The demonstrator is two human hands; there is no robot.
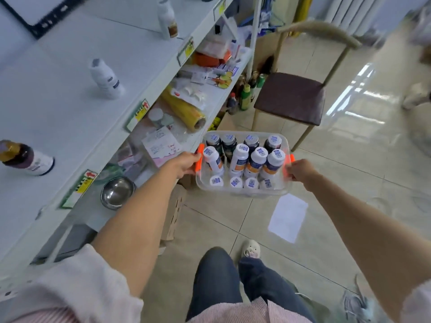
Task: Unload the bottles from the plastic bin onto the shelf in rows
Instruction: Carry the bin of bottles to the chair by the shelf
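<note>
I carry a clear plastic bin (pixel 242 193) in the air above the tiled floor, in front of the shelving. My left hand (pixel 185 163) grips its orange left handle and my right hand (pixel 300 172) grips the orange right handle. Inside stand several bottles (pixel 257 159) with white caps, some dark, some white with orange labels. On the white top shelf (pixel 70 66) to my left stand three bottles apart from each other: a dark one (pixel 25 157), a white one (pixel 107 78) and another white one (pixel 166 18).
The lower shelf (pixel 217 99) is cluttered with packets, a yellow film roll (pixel 184 110) and a steel bowl (pixel 117 192). A brown-seated chair (pixel 291 99) stands ahead, with bottles on the floor beside it. A white paper (pixel 288 216) lies on the tiles.
</note>
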